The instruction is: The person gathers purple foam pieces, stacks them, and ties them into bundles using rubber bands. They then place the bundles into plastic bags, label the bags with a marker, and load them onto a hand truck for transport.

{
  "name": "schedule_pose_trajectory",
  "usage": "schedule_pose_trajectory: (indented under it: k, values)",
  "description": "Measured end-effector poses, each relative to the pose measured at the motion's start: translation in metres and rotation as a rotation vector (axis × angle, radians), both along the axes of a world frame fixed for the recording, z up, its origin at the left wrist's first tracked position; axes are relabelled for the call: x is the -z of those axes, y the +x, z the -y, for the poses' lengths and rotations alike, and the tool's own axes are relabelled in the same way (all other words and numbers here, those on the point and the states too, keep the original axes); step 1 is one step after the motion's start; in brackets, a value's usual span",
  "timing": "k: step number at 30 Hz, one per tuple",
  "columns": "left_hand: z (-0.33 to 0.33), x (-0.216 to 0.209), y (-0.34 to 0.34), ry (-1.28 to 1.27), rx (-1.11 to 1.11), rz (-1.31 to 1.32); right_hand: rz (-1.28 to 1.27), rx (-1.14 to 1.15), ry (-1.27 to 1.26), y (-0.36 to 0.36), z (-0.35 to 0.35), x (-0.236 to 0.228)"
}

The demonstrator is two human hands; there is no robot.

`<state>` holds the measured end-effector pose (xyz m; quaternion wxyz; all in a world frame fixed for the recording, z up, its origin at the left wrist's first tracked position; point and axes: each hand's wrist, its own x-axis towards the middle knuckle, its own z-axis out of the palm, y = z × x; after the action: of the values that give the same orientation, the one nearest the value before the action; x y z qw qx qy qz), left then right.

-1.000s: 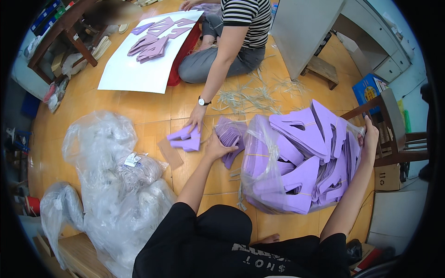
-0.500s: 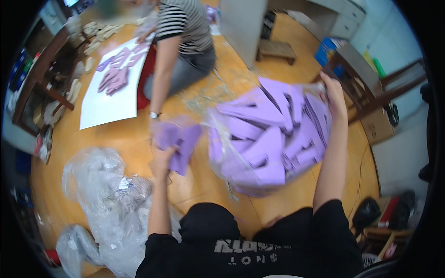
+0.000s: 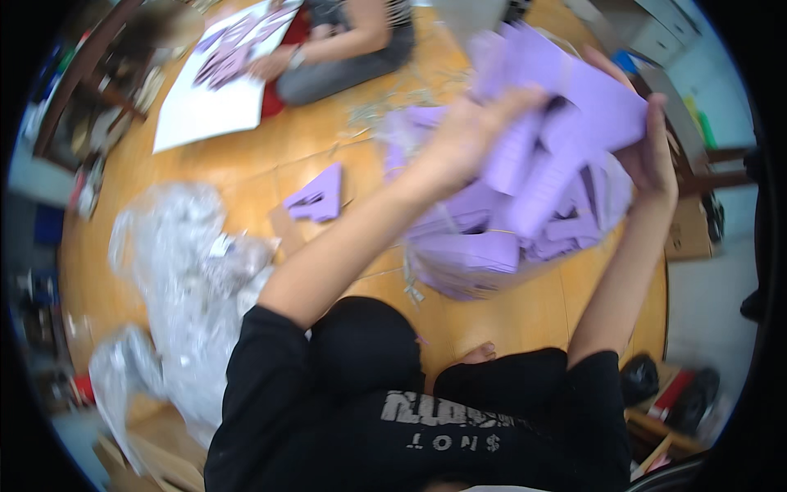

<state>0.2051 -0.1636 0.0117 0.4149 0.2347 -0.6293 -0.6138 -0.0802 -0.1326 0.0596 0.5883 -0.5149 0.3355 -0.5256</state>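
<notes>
Purple bundle [image 3: 605, 102] between both hands [image 3: 475, 135] [image 3: 653, 160]

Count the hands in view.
3: left hand on the held purple stack, right hand at its right edge, co-worker's hand by purple pieces on the white sheet; their other may be hidden.

Even, fairly bright light fills the middle of the view. Over the packed bag [image 3: 484, 283], motion smears the left hand [image 3: 488, 125] and the raised purple pieces [image 3: 586, 94]. Left of the bag, pale glints streak the clear plastic [image 3: 193, 312]; beyond it, the white sheet [image 3: 205, 111] looks brightest. Outward from the bag, edges bend and soften toward a black rim.
</notes>
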Motion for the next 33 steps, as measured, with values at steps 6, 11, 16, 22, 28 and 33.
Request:
schedule_pose_trajectory:
  k: [6, 11, 16, 22, 28, 33]
  values:
    - [-0.020, 0.038, 0.043, 0.275, 0.039, 0.171, -0.346, 0.301, 0.383, -0.003, 0.013, 0.068]
    - [0.000, 0.130, 0.119, 0.019, -0.659, -0.239, -0.279, 0.289, 0.365, -0.025, 0.015, 0.089]
    - [0.042, 0.267, 0.209, -0.051, -1.011, 0.674, -0.326, 0.266, 0.377, -0.024, 0.019, 0.082]
    - [0.008, 0.362, 0.223, -0.054, -0.717, 1.487, -0.416, 0.260, 0.297, -0.015, 0.009, 0.069]
    - [0.002, 0.368, 0.214, -0.097, -0.600, 1.655, -0.273, 0.304, 0.172, -0.002, 0.014, 0.073]
    - [0.017, 0.359, 0.230, 0.139, -0.653, 1.039, -0.204, 0.313, 0.048, -0.008, 0.015, 0.057]
